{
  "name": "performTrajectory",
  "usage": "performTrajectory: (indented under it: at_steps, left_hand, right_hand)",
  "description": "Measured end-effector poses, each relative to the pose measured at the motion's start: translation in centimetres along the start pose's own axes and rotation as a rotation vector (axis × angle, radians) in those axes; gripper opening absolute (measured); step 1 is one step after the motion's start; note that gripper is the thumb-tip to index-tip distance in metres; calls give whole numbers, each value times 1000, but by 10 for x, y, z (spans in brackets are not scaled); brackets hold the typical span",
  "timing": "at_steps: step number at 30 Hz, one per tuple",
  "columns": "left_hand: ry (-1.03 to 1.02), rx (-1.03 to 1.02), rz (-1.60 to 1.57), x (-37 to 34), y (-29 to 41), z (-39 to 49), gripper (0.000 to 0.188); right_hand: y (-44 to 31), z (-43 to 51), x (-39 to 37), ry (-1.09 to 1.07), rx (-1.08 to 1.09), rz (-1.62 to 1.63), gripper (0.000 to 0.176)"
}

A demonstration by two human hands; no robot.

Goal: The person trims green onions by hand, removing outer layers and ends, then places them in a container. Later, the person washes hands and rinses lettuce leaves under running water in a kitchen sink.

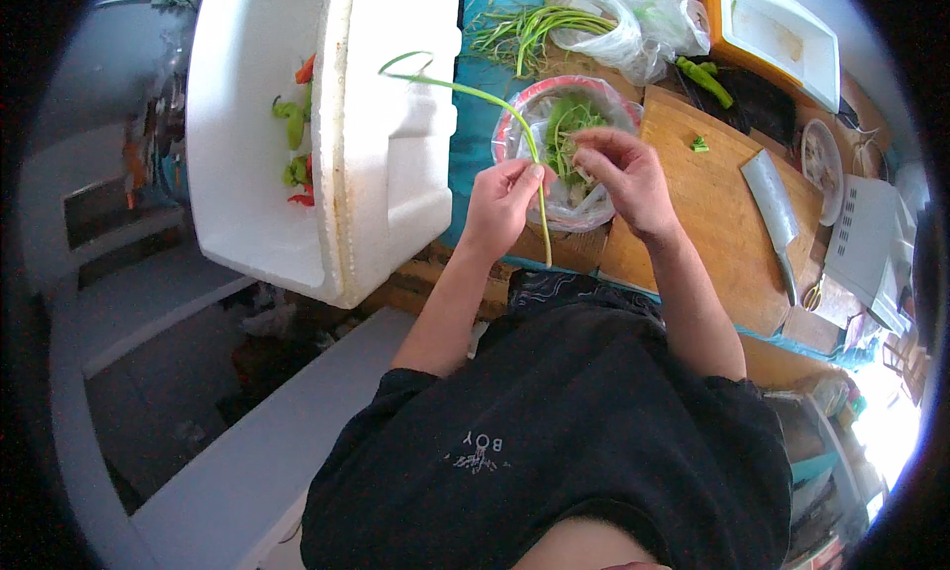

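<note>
My left hand (pixel 506 200) pinches a single green stalk (pixel 519 117), which looks like a scallion or young garlic. Its leafy end arches up and to the left, and the pale end points down past my fingers. A bin lined with a clear plastic bag (pixel 580 217) stands just beyond both hands. It has a red rim and holds green leaf trimmings (pixel 568 125). Over its right side hovers my right hand (pixel 629 178), thumb and fingertips drawn together. Whether anything small is between those fingertips is unclear.
Right of the bin, a wooden cutting board (pixel 686 191) carries a cleaver (pixel 772 202) and chopped green bits (pixel 699 145). More stalks (pixel 542 28) protrude from a plastic bag (pixel 612 39) behind. A white foam box (pixel 356 147) with peppers (pixel 293 125) stands left. Green peppers (pixel 705 80) lie behind the board.
</note>
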State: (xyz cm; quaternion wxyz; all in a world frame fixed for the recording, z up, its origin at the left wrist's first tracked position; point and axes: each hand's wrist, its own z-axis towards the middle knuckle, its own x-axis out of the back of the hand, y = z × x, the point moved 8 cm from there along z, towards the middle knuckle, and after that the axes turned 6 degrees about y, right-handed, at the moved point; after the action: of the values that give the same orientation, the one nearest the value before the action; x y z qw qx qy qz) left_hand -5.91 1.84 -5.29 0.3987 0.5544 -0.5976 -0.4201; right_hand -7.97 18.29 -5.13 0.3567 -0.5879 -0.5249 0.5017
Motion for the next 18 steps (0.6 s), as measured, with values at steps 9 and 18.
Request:
performTrajectory:
  at_steps: [9,18]
  left_hand:
    - [-333,160,252,9,-7,-43,26]
    - [-316,410,91,57,-19,-86,24]
  right_hand:
    - [-103,-10,-50,-241,1121,-1163,33]
    - [-68,26,-42,-711,961,-1205,12]
